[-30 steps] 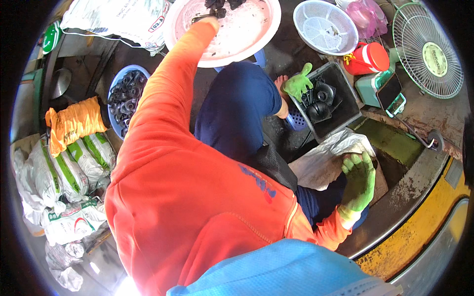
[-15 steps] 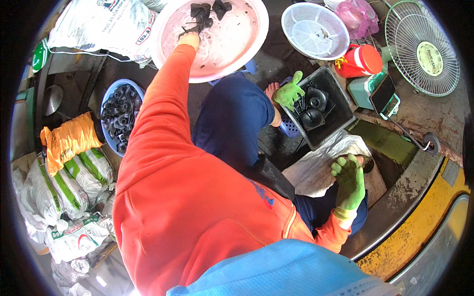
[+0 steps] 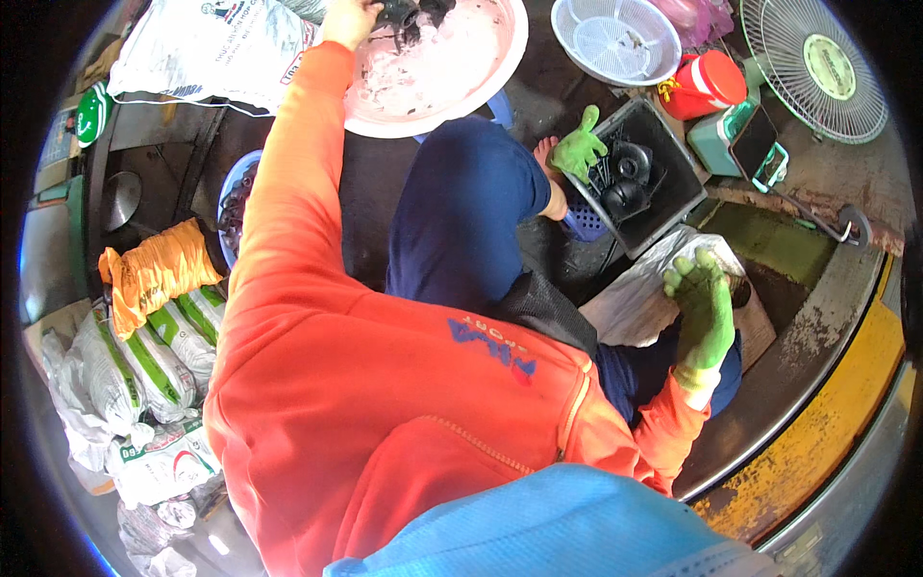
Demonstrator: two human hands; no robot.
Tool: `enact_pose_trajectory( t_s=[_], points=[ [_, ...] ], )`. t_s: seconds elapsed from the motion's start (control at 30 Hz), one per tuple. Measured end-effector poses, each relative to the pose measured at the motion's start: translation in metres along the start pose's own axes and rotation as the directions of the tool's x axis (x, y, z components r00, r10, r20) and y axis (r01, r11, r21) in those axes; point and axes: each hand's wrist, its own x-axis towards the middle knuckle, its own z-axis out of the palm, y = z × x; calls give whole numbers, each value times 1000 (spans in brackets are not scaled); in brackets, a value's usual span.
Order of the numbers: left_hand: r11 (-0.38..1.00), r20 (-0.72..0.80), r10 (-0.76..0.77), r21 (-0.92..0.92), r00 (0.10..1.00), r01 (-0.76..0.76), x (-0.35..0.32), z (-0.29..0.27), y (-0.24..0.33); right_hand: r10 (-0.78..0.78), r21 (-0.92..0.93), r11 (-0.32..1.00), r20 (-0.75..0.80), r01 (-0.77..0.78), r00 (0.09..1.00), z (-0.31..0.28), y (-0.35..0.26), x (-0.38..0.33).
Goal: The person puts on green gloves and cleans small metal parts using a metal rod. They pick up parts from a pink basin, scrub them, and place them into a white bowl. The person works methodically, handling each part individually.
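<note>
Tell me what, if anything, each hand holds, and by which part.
Left hand, by black parts at the basin: whether gripping cannot be told. Right hand, gloved: no hold can be made out.

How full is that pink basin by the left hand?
Neither full nor empty: black parts show within the pink basin, while much of its inside is uncovered. Whether it holds water, I cannot tell.

- A fisheye camera, the left of a pair, looks down from the wearer's head.
- Blue fabric along the lower edge is closest, then the orange-red top.
- Farther off, the upper edge cuts the pink basin; the fan nears the right rim.
</note>
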Motion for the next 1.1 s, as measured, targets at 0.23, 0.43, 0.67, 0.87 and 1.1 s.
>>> enact_pose_trajectory(
  t_s=[0.23, 0.43, 0.67, 0.87, 1.1],
  points=[
    [960, 307, -86, 282, 948, -4, -20, 24, 55, 8, 107, 994, -6, -7, 1000, -7, -2, -7],
    [833, 177, 552, -62, 815, -550, -13, 34, 172, -59, 30, 998, -31, 59, 998, -20, -7, -17],
    [762, 341, 622, -472, 705, -443, -71, 52, 370, -69, 84, 994, 37, 66, 997, -29, -5, -11],
    [730, 461, 662, -575, 591, -370, -82, 30, 382, -60, 102, 993, 34, 56, 998, -33, -6, -16],
    [999, 477, -3, 32, 879, -14, 6, 50, 168, -28, 24, 999, -2, 28, 1000, -28, -7, -14]
  ],
)
